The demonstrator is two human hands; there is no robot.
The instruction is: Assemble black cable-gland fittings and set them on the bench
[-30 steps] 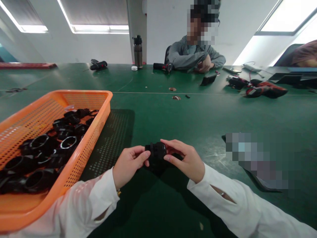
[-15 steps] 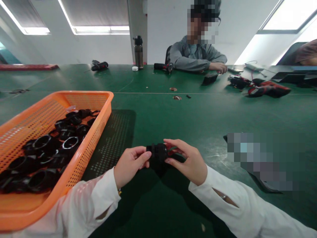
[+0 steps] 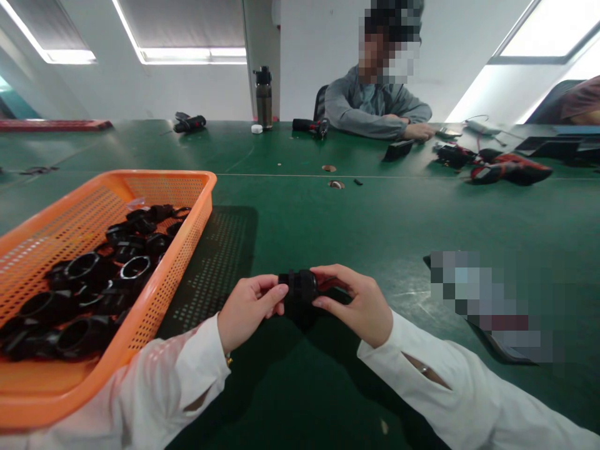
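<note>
Between my two hands, just above the green table, lies a black ribbed plastic fitting that looks like a cable gland [image 3: 301, 287], held sideways. My left hand [image 3: 253, 309] pinches its narrower left end between thumb and fingers. At the wider right end, my right hand [image 3: 359, 303] grips the rounded cap with thumb below and fingertips above. To the left stands an orange perforated basket [image 3: 209, 194] with several similar black fittings [image 3: 84, 269] heaped inside, some showing round open ends.
A flat dark-edged object, blurred out, lies at the right [image 3: 501, 353]. Across the green table [image 3: 300, 225] sits a person in a grey jacket [image 3: 351, 109]. Near them are a dark bottle [image 3: 263, 100], a black-handled tool [image 3: 309, 125] and red-and-black tools [image 3: 510, 169].
My right fingers parted slightly at the cap end, then closed on it again; the fitting stays between my hands. The person opposite has stretched a hand forward to the right.
</note>
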